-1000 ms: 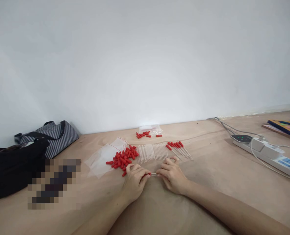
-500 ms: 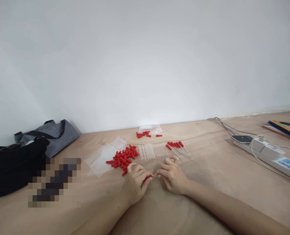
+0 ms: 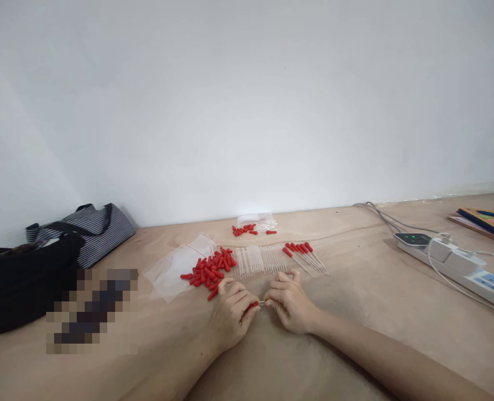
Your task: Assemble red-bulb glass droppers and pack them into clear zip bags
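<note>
My left hand (image 3: 235,312) pinches a red rubber bulb (image 3: 252,306) between thumb and fingers. A thin clear dropper tube (image 3: 262,303) joins the bulb's end, and my right hand (image 3: 289,303) grips it, hiding most of its length. Beyond my left hand lies a heap of red rubber bulbs (image 3: 209,270). Clear dropper tubes (image 3: 255,262) lie side by side in a row behind both hands. To their right are several droppers with red bulbs fitted (image 3: 309,257), set at a slant.
Clear zip bags (image 3: 171,273) lie left of the heap. More red bulbs (image 3: 243,229) and a small bag sit near the wall. A striped bag (image 3: 108,236) and a black bag (image 3: 29,284) are at left, a power strip (image 3: 455,267) with cables at right.
My right hand has shifted slightly left and down, nearer my left hand. Less of the tube shows between them.
</note>
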### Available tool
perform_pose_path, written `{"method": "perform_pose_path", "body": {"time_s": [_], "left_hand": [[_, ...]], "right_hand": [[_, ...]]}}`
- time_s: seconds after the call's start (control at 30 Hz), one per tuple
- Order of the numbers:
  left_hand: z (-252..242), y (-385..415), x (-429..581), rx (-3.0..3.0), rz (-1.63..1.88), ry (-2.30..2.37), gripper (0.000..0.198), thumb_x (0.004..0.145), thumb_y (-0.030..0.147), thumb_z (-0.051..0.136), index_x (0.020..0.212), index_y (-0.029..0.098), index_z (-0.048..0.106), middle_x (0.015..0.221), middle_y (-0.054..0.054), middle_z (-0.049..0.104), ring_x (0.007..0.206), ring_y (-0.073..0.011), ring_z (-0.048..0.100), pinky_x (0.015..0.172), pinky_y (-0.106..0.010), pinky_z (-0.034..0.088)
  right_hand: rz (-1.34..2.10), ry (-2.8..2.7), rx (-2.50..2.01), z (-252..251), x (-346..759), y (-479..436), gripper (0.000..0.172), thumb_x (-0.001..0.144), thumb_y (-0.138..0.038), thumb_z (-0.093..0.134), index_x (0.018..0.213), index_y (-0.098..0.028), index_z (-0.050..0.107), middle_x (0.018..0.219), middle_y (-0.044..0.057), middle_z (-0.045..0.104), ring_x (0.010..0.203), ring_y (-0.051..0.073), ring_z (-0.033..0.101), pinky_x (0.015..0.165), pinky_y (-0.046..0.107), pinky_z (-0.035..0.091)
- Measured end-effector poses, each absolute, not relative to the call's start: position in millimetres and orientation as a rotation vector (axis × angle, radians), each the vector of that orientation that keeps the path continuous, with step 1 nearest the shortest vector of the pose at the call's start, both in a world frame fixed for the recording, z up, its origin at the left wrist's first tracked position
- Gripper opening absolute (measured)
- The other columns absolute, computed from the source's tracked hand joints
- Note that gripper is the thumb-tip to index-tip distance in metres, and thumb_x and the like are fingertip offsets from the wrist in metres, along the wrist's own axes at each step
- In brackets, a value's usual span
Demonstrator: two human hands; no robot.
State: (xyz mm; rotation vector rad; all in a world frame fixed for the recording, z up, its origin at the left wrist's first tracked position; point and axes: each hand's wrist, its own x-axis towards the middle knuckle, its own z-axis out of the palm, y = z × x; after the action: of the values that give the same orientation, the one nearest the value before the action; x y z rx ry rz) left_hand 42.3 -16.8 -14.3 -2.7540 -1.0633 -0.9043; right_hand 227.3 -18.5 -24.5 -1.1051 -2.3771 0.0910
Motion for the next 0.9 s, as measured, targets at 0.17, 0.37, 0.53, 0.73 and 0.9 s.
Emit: {"method": "perform_pose_path", "body": {"time_s": [0.17, 0.37, 0.53, 0.73, 0.9], "left_hand": [[-15.1, -16.7, 42.3, -2.785, -0.896, -1.047, 0.016, 0.082, 0.022, 0.046, 0.072, 0.022, 0.059, 0.067, 0.002, 0.065, 0.072, -0.0155, 0.053, 0.087, -0.041, 0.022], [-11.3, -12.0, 37.8, -2.773, -0.873, -1.119, 0.009, 0.081, 0.027, 0.052, 0.079, 0.024, 0.06, 0.071, 0.003, 0.066, 0.073, -0.0149, 0.054, 0.09, -0.042, 0.018], [-9.4, -9.4, 33.0, -2.747, -0.886, -1.113, 0.01, 0.081, 0.026, 0.052, 0.082, 0.026, 0.062, 0.07, 0.004, 0.067, 0.071, -0.0147, 0.054, 0.089, -0.041, 0.019], [-11.3, -10.8, 33.5, -2.704, -0.946, -1.085, 0.013, 0.08, 0.024, 0.052, 0.073, 0.025, 0.063, 0.06, 0.004, 0.064, 0.067, -0.0141, 0.052, 0.086, -0.04, 0.022], [-7.2, -13.1, 35.8, -2.716, -1.035, -1.014, 0.017, 0.08, 0.022, 0.05, 0.069, 0.023, 0.062, 0.058, 0.004, 0.063, 0.066, -0.0146, 0.052, 0.084, -0.042, 0.021]], "right_hand": [[0.15, -2.382, -1.097, -22.6, 224.9, -18.5, 0.02, 0.083, -0.018, 0.042, 0.071, -0.02, 0.058, 0.071, 0.0, 0.06, 0.079, 0.014, 0.044, 0.081, 0.036, 0.019], [0.174, -2.332, -1.113, -17.8, 228.3, -17.7, 0.018, 0.084, -0.019, 0.042, 0.075, -0.02, 0.058, 0.071, -0.002, 0.061, 0.078, 0.014, 0.045, 0.082, 0.038, 0.018], [0.195, -2.261, -1.124, -19.1, 230.8, -16.2, 0.016, 0.084, -0.018, 0.043, 0.077, -0.021, 0.058, 0.073, -0.002, 0.061, 0.078, 0.015, 0.046, 0.081, 0.038, 0.018], [0.232, -2.222, -1.094, -22.5, 231.5, -16.2, 0.016, 0.083, -0.019, 0.044, 0.076, -0.021, 0.059, 0.071, 0.0, 0.06, 0.078, 0.015, 0.047, 0.082, 0.038, 0.019], [0.188, -2.271, -1.124, -21.7, 231.3, -17.3, 0.016, 0.083, -0.02, 0.045, 0.076, -0.02, 0.059, 0.071, 0.0, 0.061, 0.079, 0.015, 0.047, 0.082, 0.037, 0.018]]}}
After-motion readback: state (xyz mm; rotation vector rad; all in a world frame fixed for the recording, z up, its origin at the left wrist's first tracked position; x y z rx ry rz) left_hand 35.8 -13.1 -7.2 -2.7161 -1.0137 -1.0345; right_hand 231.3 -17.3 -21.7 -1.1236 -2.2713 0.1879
